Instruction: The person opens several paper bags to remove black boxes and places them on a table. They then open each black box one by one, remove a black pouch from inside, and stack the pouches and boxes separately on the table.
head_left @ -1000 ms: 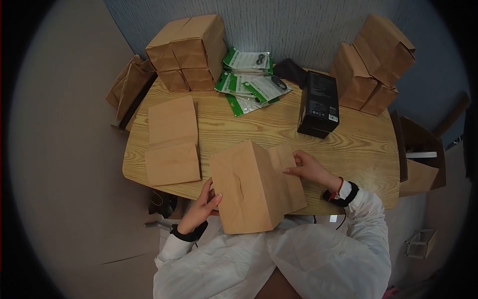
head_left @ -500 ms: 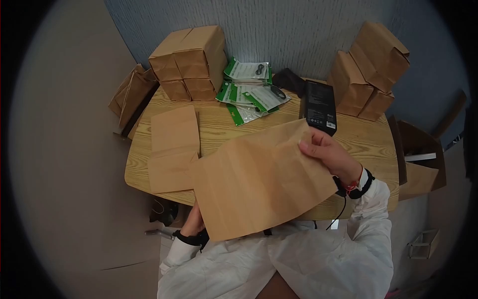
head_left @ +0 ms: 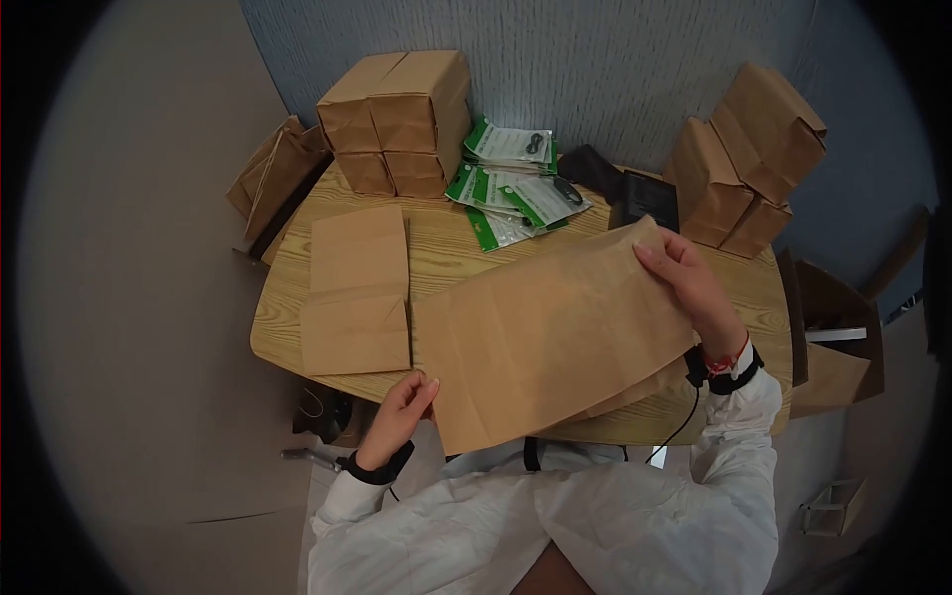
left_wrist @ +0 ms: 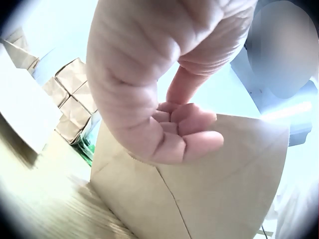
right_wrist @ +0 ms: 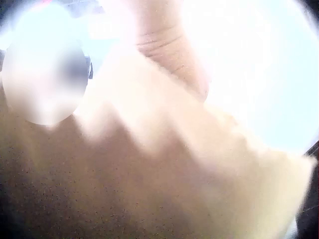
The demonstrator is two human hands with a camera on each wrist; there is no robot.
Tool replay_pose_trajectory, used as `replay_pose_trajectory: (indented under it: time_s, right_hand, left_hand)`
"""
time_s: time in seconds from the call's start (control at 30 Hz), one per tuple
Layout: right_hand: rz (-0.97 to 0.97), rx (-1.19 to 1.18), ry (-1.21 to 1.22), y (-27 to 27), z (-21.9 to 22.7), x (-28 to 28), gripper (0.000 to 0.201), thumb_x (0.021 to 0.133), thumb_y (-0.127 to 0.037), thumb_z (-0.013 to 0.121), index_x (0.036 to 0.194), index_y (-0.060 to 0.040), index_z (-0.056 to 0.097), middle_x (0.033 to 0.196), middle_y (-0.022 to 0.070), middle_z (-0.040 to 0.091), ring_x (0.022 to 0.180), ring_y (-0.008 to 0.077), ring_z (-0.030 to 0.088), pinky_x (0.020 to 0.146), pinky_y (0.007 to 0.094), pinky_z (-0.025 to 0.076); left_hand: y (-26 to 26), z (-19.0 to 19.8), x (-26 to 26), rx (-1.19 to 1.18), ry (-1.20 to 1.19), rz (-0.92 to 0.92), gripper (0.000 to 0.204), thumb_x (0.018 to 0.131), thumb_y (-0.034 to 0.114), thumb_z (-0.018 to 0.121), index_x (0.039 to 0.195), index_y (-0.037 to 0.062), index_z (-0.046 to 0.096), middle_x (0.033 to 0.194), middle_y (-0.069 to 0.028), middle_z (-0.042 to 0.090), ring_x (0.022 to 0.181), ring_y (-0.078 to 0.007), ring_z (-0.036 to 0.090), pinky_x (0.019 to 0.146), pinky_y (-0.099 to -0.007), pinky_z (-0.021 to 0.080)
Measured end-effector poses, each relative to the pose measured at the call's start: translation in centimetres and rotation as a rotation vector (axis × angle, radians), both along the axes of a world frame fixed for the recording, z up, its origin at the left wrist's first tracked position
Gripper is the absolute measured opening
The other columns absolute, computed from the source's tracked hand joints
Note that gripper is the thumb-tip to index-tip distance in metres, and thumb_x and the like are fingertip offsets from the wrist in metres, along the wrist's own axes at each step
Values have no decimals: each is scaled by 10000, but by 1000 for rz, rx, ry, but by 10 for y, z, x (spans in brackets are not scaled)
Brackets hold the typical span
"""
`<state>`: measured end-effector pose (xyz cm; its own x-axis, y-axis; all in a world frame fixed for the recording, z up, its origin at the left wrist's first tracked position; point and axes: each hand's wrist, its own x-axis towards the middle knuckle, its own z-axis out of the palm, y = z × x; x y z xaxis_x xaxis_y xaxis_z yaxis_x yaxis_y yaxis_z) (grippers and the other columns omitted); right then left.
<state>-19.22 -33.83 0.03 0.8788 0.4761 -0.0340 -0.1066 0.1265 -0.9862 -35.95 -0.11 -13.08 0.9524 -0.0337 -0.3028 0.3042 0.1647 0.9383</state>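
A brown paper bag (head_left: 555, 337) is spread flat and slanted in front of the person, over the table's near edge. The right hand (head_left: 689, 278) pinches its upper right corner, thumb on the near face. At the lower left edge, the left hand (head_left: 399, 412) holds the bag between thumb and curled fingers. In the left wrist view, that hand's curled fingers (left_wrist: 199, 144) overlap a creased end of the bag (left_wrist: 214, 189). The right wrist view shows the bag's pale, overexposed paper (right_wrist: 149, 189), its fingertips hidden. More brown paper (head_left: 645, 389) shows beneath the bag's right side.
A folded paper bag (head_left: 355, 288) lies on the wooden table (head_left: 283, 317) at left. Behind it stand stacked filled bags (head_left: 392, 119), green-and-white cable packets (head_left: 516, 188) and a black box (head_left: 650, 198). More filled bags (head_left: 739, 169) stand back right. Cartons flank the table.
The bag has gone from folded to opened out flat. The right hand has moved up and right with its corner; the left hand, mostly behind the bag half a second ago, shows again at its left edge.
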Motion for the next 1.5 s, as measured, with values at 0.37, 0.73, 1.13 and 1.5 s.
replay_pose_trajectory:
  time_s: [0.37,0.73,1.13,1.5]
  right_hand:
    - [-239,-449,-163,-53,-24,-34,226,912,-189,614,1071,-31,583,949,29,639,848,103,595,737,252,478]
    - [470,-615,-1530,63,-21,-112,410,777,-179,620,1172,-80,573,1189,148,567,951,249,571,800,323,464]
    - [384,-484,-1793,109,-68,-131,122,647,-171,577,708,-68,599,787,23,524,785,160,503,668,242,401]
    - [624,-462,-1703,80,-34,-129,139,600,-176,588,694,-75,597,766,24,495,776,187,479,638,280,403]
  left_hand:
    - [16,21,34,144,-280,-57,155,958,115,532,1087,36,496,925,-35,558,788,-101,578,714,-246,475]
    - [27,17,140,708,-485,-566,374,882,21,569,1243,48,474,1157,-73,588,999,-181,590,813,-297,481]
    - [31,-7,162,545,-484,-590,78,875,-11,543,935,-21,592,831,-42,625,799,-100,548,740,-256,452]
    - [56,51,125,784,-721,-588,73,868,34,585,836,-9,535,727,-74,537,667,-184,487,656,-278,416]
